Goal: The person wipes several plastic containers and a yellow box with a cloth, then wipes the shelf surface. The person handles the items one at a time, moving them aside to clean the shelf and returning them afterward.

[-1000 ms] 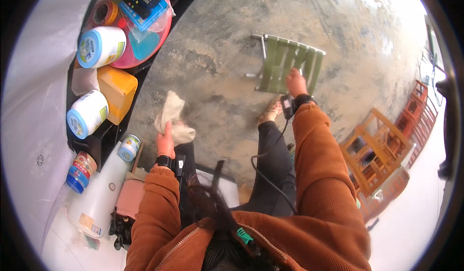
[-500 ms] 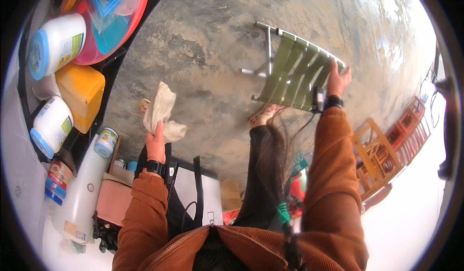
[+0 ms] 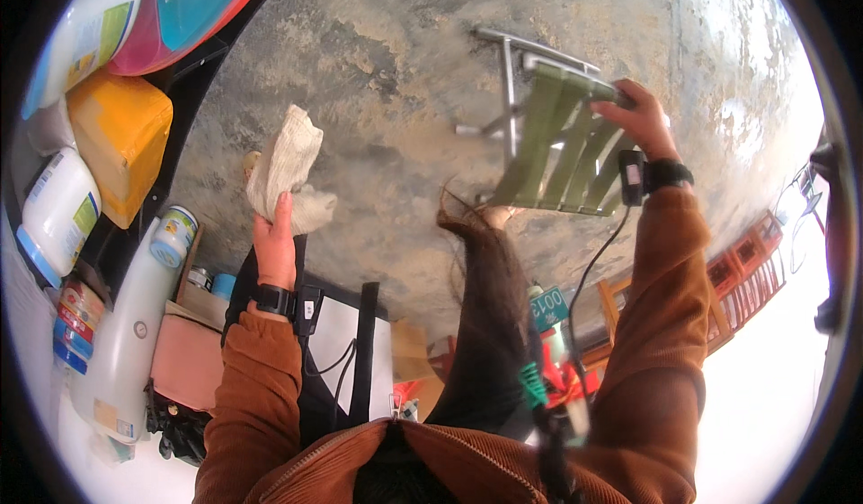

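Note:
My left hand (image 3: 276,250) is closed on a crumpled cream cloth (image 3: 292,153), which looks ribbed or knitted and hangs over the floor. On the right, my right hand (image 3: 643,124) grips the top edge of a folding stool (image 3: 546,126) with a green strap seat and grey metal tube legs. The stool is tilted, its seat turned partly toward me. A small black device (image 3: 632,178) with a cable sits at my right wrist, and a black band with another device is on my left wrist. My shoe is mostly hidden behind the stool.
Worn concrete floor (image 3: 387,81) spreads ahead. Along the left stand white tubs (image 3: 61,212), a yellow block-shaped package (image 3: 121,140), a red-rimmed basin (image 3: 198,18) and a tall white cylinder (image 3: 126,351). A pink bag (image 3: 184,360) lies near my left arm. Wooden chairs (image 3: 746,252) stand at right.
My right hand has shifted right with the stool, whose frame now looks more spread and tilted. My left hand and the cloth sit slightly higher and further left; the whole view has shifted a little.

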